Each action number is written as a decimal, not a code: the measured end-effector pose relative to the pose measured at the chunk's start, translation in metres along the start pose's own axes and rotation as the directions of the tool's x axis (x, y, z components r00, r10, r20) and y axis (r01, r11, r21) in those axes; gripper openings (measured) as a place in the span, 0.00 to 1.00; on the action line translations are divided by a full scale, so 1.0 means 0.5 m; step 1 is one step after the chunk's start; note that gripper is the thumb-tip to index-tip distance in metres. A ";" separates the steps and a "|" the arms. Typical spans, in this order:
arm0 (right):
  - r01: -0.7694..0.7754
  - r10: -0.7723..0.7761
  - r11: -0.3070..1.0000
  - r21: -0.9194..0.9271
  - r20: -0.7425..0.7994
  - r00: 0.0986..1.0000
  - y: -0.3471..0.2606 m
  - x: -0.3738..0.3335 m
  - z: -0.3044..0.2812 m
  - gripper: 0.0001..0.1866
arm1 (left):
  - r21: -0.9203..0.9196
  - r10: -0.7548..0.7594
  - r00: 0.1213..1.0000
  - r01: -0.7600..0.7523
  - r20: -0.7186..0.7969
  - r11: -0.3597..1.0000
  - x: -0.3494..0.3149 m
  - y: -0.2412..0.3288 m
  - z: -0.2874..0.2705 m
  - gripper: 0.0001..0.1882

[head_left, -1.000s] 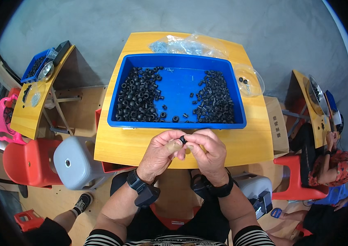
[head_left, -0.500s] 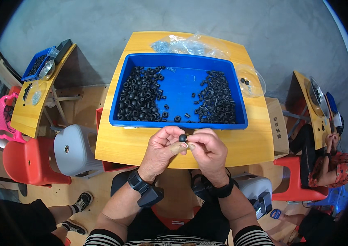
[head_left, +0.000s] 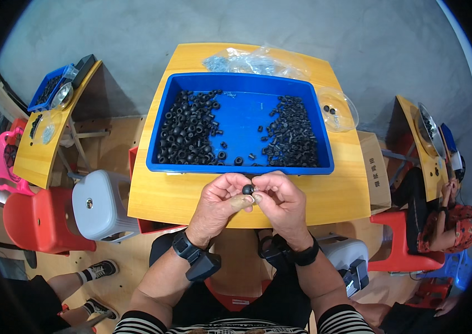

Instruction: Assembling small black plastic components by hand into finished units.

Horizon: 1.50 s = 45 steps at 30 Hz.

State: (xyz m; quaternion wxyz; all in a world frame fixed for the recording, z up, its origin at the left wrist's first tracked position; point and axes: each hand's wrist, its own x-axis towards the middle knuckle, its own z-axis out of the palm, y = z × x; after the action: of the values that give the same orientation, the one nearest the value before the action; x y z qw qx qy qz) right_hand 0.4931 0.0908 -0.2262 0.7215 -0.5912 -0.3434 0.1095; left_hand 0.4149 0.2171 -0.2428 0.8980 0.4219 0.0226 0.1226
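Observation:
My left hand (head_left: 220, 199) pinches a small round black plastic piece (head_left: 247, 189) between thumb and fingers, just in front of the blue tray. My right hand (head_left: 284, 199) meets it from the right, its thumb and fingertips pressed together at the piece's side; whatever lies between them is too small to make out. Inside the blue tray (head_left: 239, 170), a pile of round black pieces (head_left: 185, 133) fills the left part. Small black stem-like pieces (head_left: 291, 136) are heaped on the right, and a few loose ones lie between.
A clear plastic bag (head_left: 264, 60) of small parts rests behind the tray. Right of it, a clear round dish (head_left: 347, 114) holds a few black pieces. A carton (head_left: 377, 172) stands beside the table. Grey stool (head_left: 99, 200) at left; a co-worker (head_left: 453, 228) sits at right.
Both hands stay together around the black piece, with only slight shifts of the fingertips. At the lower left, another person's legs and feet have moved a little.

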 end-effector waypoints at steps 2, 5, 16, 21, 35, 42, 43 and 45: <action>0.001 -0.001 1.000 -0.020 0.001 1.000 -0.003 0.002 -0.001 0.13 | -0.022 -0.013 1.000 0.014 0.014 1.000 0.001 -0.001 0.000 0.10; 0.006 -0.005 0.997 -0.077 0.011 1.000 -0.003 0.004 -0.005 0.12 | -0.034 -0.024 1.000 0.024 0.021 0.999 0.001 -0.002 0.000 0.11; -0.009 0.010 1.000 -0.014 0.099 0.995 -0.002 0.001 -0.015 0.10 | -0.096 -0.023 1.000 0.021 -0.018 0.995 0.001 -0.008 -0.007 0.10; -0.234 0.233 0.900 0.368 0.048 0.971 0.002 0.002 -0.024 0.06 | -0.098 -0.043 0.999 0.040 -0.028 0.994 0.002 -0.008 -0.007 0.09; -0.353 0.452 0.522 0.776 0.099 0.887 0.001 0.016 -0.025 0.06 | -0.029 -0.064 0.996 0.063 -0.067 0.998 0.002 -0.003 0.000 0.11; -0.271 0.379 0.656 0.704 0.003 0.925 0.001 0.015 -0.027 0.03 | -0.098 -0.059 0.997 0.054 -0.045 0.994 0.000 0.000 0.004 0.08; -0.270 0.379 0.657 0.704 0.002 0.925 0.001 0.014 -0.028 0.03 | -0.104 -0.058 0.997 0.053 -0.043 0.993 0.000 0.000 0.005 0.08; -0.209 0.296 0.699 0.684 -0.011 0.955 0.003 0.013 -0.030 0.02 | -0.101 -0.058 0.997 0.053 -0.044 0.993 0.000 -0.001 0.005 0.08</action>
State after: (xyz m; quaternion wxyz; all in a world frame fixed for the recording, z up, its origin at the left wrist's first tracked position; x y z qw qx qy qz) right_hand 0.5075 0.0832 -0.2262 0.8838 -0.3353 -0.1518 0.2889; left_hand 0.4153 0.2150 -0.2416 0.9204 0.3726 0.0490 0.1082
